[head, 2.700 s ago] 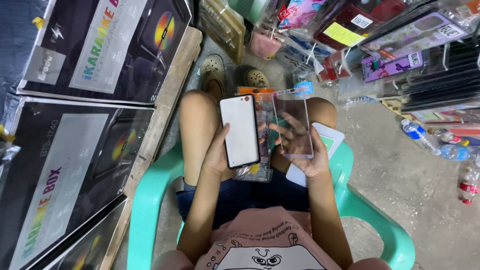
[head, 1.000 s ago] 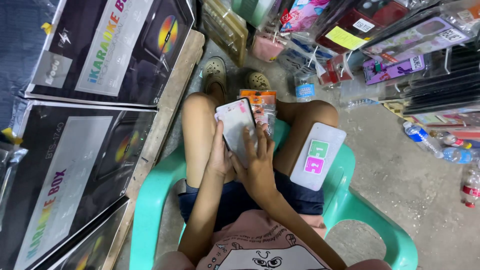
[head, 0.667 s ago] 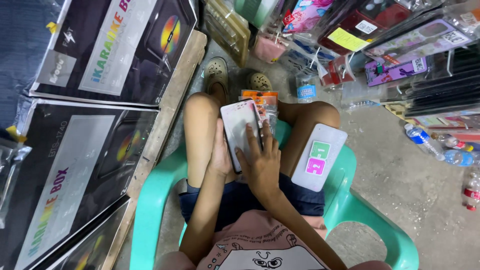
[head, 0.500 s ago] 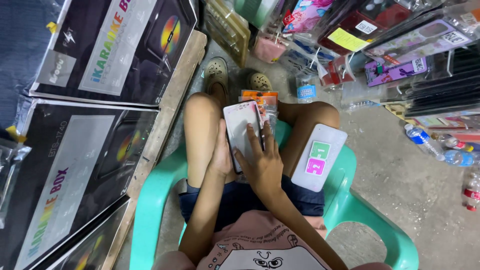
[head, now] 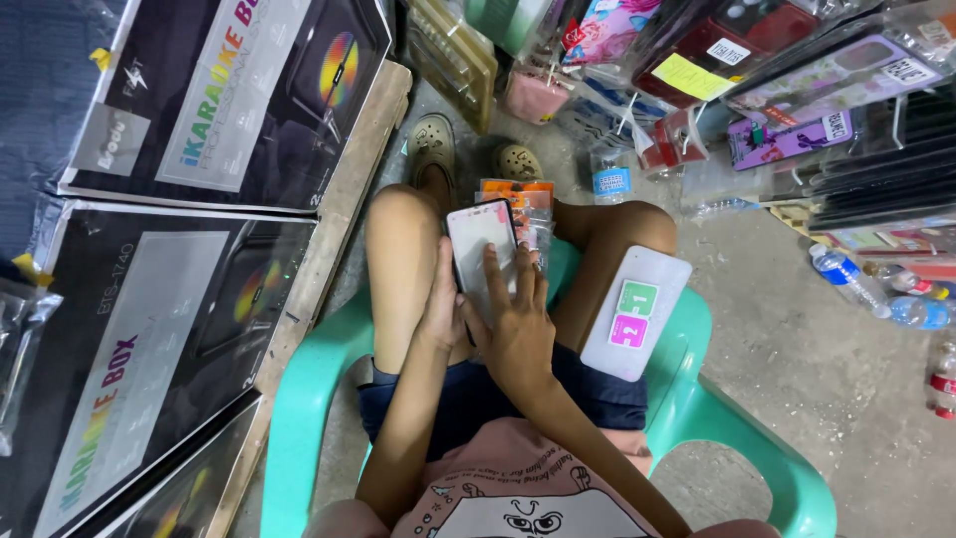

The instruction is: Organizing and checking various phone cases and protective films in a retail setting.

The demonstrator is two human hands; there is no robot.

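We found the phone [head: 481, 244] held over our lap above the turquoise chair [head: 299, 399], long axis pointing toward the knees. Our left hand [head: 441, 314] gripped its near end from beneath; our right hand [head: 518, 324] lay open, fingers [head: 492, 274] flat on the screen.

White flat phone [head: 480, 242] — upright, screen up, over the knees — atop orange packets [head: 526, 204]
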